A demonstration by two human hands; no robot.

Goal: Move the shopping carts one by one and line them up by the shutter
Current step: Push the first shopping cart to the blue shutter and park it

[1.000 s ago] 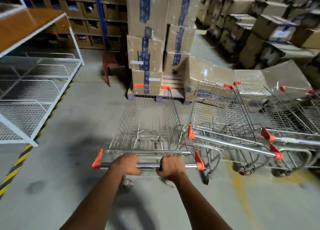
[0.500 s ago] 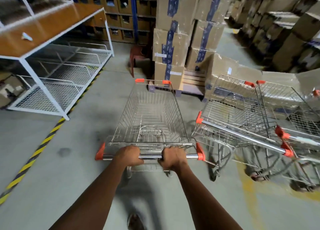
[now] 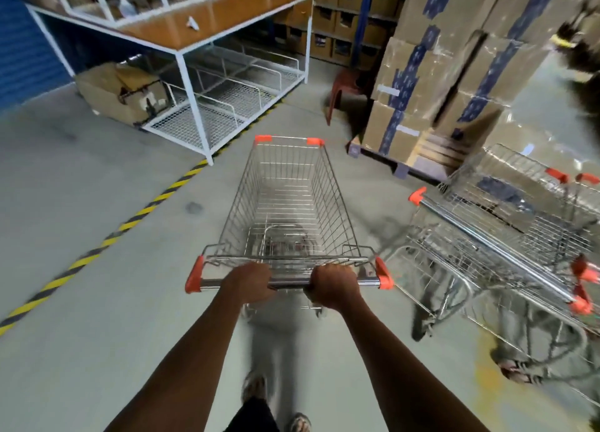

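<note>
You've got both hands on the cart (image 3: 289, 204) at the centre of the frame: your left hand (image 3: 248, 284) and right hand (image 3: 334, 287) are each curled tight around the handlebar (image 3: 289, 282), knuckles up, nothing else in either. The basket is empty and points toward the upper middle of the frame. The blue ribbed shutter (image 3: 22, 48) shows only as a strip at the upper left, so you're likely mid-run with a leftward turn ahead.

Watch your right: the other carts (image 3: 503, 246) sit just beside yours at the right of the frame, angled across, and a wide swing could clip one's orange handle cap (image 3: 417, 195). Ahead, the taped cardboard boxes (image 3: 431, 74) on their pallet and the red plastic stool (image 3: 344, 87) narrow the lane. To the left, the white-framed worktop (image 3: 207, 25) has a leg standing right by the yellow-and-black floor tape (image 3: 107, 240); cut the corner and the front could catch it.

The cart is shiny wire mesh, tapering toward the front, with orange plastic corners. The floor (image 3: 81, 178) looks like smooth grey concrete, so the casters should roll freely and may drift.
</note>
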